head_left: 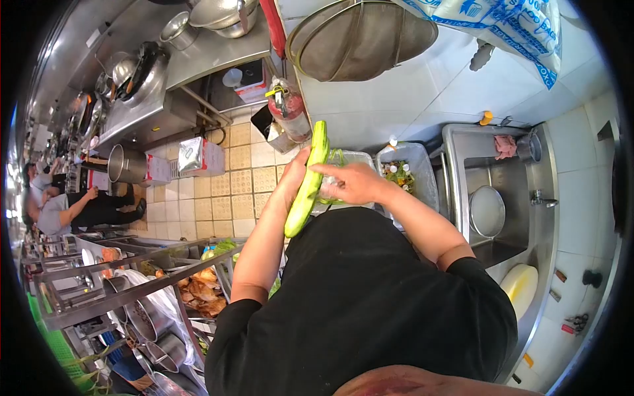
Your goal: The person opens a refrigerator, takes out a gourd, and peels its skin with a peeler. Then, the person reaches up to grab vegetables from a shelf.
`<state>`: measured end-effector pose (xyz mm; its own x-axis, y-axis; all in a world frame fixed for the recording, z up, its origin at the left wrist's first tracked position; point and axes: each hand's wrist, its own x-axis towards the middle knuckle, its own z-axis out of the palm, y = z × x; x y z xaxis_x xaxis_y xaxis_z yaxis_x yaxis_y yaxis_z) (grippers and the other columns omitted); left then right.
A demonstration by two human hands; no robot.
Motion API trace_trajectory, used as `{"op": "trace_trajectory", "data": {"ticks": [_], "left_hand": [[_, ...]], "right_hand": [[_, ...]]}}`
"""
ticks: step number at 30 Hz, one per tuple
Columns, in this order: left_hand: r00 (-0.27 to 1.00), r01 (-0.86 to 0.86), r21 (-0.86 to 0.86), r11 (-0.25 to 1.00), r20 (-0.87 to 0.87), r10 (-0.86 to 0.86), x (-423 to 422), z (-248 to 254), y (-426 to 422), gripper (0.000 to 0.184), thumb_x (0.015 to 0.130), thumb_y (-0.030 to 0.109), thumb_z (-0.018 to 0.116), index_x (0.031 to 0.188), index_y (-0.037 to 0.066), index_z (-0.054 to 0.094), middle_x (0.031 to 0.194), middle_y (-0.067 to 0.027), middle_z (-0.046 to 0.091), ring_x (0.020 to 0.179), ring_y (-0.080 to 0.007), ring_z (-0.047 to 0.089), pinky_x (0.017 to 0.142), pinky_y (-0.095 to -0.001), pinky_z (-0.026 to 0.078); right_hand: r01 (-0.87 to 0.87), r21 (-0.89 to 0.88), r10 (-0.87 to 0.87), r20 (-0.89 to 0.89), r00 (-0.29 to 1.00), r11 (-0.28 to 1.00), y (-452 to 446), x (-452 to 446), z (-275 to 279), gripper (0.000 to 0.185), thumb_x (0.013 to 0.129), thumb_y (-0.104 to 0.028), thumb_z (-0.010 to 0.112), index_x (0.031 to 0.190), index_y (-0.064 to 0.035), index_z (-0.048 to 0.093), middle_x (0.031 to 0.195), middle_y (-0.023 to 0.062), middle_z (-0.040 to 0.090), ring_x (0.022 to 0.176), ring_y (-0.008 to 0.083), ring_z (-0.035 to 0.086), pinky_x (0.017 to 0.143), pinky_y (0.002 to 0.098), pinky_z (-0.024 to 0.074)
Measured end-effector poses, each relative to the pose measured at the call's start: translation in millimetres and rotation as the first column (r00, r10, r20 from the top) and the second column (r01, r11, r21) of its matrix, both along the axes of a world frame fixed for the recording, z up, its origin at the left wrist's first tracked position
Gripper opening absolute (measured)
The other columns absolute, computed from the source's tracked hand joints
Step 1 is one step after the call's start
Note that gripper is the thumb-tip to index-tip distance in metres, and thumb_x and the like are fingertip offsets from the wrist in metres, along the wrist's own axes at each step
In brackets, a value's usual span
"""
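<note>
A long green gourd (308, 188), shaped like a large cucumber, is held upright at a slant in front of my body. It is pale and smooth low down, with darker green strips near its top. My left hand (294, 177) is wrapped round its left side. My right hand (354, 183) comes in from the right, its index finger reaching to the gourd. The other fingers are curled, and whatever they may hold is hidden. Beneath my right hand is a clear-lined bin (360, 157), with thin green peelings (338, 157) at its edge.
Right of the bin stands a second bin (422, 158) with food scraps, then a steel sink (515, 191) holding a round pan (487, 211). A fire extinguisher (288, 112) stands ahead. On the left are a metal rack (132, 290) and, farther off, a person (66, 211).
</note>
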<state>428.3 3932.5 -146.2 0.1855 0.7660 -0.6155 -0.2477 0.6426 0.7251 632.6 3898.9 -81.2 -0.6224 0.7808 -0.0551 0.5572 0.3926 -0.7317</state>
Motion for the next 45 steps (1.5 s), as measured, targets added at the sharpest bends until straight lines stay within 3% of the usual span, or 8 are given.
{"op": "trace_trajectory", "data": {"ticks": [2, 5, 11, 18, 23, 30, 40, 45], "left_hand": [[1.000, -0.006, 0.135, 0.991, -0.012, 0.007, -2.6, -11.1, -0.1, 0.055, 0.105, 0.056, 0.040, 0.123, 0.010, 0.065, 0.091, -0.0085, 0.067, 0.072, -0.0190, 0.061, 0.062, -0.0390, 0.052], [0.996, 0.083, -0.030, 0.996, -0.040, -0.084, -13.9, 5.6, -2.3, 0.047, 0.107, 0.047, 0.042, 0.129, 0.011, 0.064, 0.103, -0.0037, 0.069, 0.082, -0.0144, 0.061, 0.071, -0.0310, 0.050], [0.995, 0.067, -0.059, 0.996, 0.072, -0.063, -11.8, 20.4, -1.5, 0.045, 0.106, 0.052, 0.045, 0.113, 0.013, 0.066, 0.087, -0.0016, 0.065, 0.071, -0.0140, 0.057, 0.063, -0.0306, 0.047], [0.993, 0.047, -0.048, 0.998, 0.114, -0.041, -16.1, 8.2, 6.8, 0.046, 0.105, 0.052, 0.046, 0.117, 0.011, 0.063, 0.087, -0.0074, 0.067, 0.064, -0.0192, 0.060, 0.057, -0.0346, 0.051], [0.943, 0.042, 0.000, 0.999, 0.330, -0.040, -22.3, -7.2, 12.8, 0.046, 0.109, 0.043, 0.038, 0.130, 0.006, 0.056, 0.094, -0.0127, 0.069, 0.064, -0.0205, 0.061, 0.058, -0.0318, 0.056], [0.849, -0.127, -0.241, 0.962, 0.474, 0.231, -8.3, -19.7, 33.6, 0.045, 0.108, 0.043, 0.039, 0.114, 0.003, 0.057, 0.087, -0.0133, 0.066, 0.061, -0.0199, 0.061, 0.055, -0.0309, 0.057], [0.794, -0.171, -0.302, 0.938, 0.521, 0.313, 10.3, -20.9, 39.5, 0.041, 0.106, 0.043, 0.041, 0.112, 0.004, 0.055, 0.083, -0.0126, 0.062, 0.058, -0.0205, 0.058, 0.051, -0.0309, 0.054], [0.909, -0.089, -0.155, 0.984, 0.391, 0.144, 11.8, -21.9, 36.2, 0.039, 0.107, 0.039, 0.039, 0.113, 0.003, 0.054, 0.084, -0.0134, 0.063, 0.057, -0.0217, 0.060, 0.049, -0.0322, 0.054]], "right_hand": [[0.060, -0.009, -0.060, 0.000, 0.998, 0.998, 8.6, 10.7, -7.2, 0.046, 0.096, -0.048, 0.060, 0.139, -0.0291, 0.060, 0.077, 0.0144, 0.068, 0.074, 0.0371, 0.068, 0.067, 0.0475, 0.0515], [0.111, 0.048, -0.110, -0.034, 0.993, 0.993, 13.8, 28.6, -36.5, 0.042, 0.096, -0.043, 0.063, 0.134, -0.0249, 0.062, 0.070, 0.0113, 0.065, 0.068, 0.0308, 0.067, 0.062, 0.0432, 0.0491], [0.046, -0.160, -0.072, -0.162, 0.984, 0.986, 4.2, 10.3, 0.7, 0.040, 0.097, -0.034, 0.064, 0.135, -0.0225, 0.062, 0.064, 0.0080, 0.056, 0.063, 0.0226, 0.062, 0.061, 0.0384, 0.0462], [0.048, -0.023, -0.049, -0.067, 0.997, 0.999, 1.2, 28.0, -25.7, 0.038, 0.097, -0.036, 0.065, 0.131, -0.0186, 0.063, 0.065, 0.0089, 0.057, 0.061, 0.0227, 0.062, 0.061, 0.0380, 0.0467], [0.253, -0.213, -0.294, -0.190, 0.937, 0.944, -4.7, 29.4, -41.8, 0.030, 0.097, -0.039, 0.066, 0.105, -0.0101, 0.065, 0.068, 0.0094, 0.063, 0.063, 0.0239, 0.064, 0.062, 0.0384, 0.0490], [0.007, -0.031, -0.012, -0.170, 0.985, 1.000, -32.9, -12.0, 18.8, 0.033, 0.096, -0.041, 0.065, 0.087, -0.0091, 0.064, 0.073, 0.0132, 0.067, 0.069, 0.0334, 0.068, 0.063, 0.0440, 0.0513], [0.060, 0.117, -0.048, -0.103, 0.994, 0.991, -30.9, -7.8, 23.5, 0.033, 0.095, -0.041, 0.065, 0.085, -0.0096, 0.065, 0.074, 0.0117, 0.068, 0.068, 0.0358, 0.067, 0.060, 0.0475, 0.0508], [0.331, 0.034, -0.323, -0.145, 0.935, 0.943, -6.5, 0.1, -2.5, 0.039, 0.095, -0.042, 0.066, 0.077, -0.0079, 0.063, 0.064, 0.0130, 0.062, 0.062, 0.0349, 0.064, 0.057, 0.0456, 0.0475]]}}
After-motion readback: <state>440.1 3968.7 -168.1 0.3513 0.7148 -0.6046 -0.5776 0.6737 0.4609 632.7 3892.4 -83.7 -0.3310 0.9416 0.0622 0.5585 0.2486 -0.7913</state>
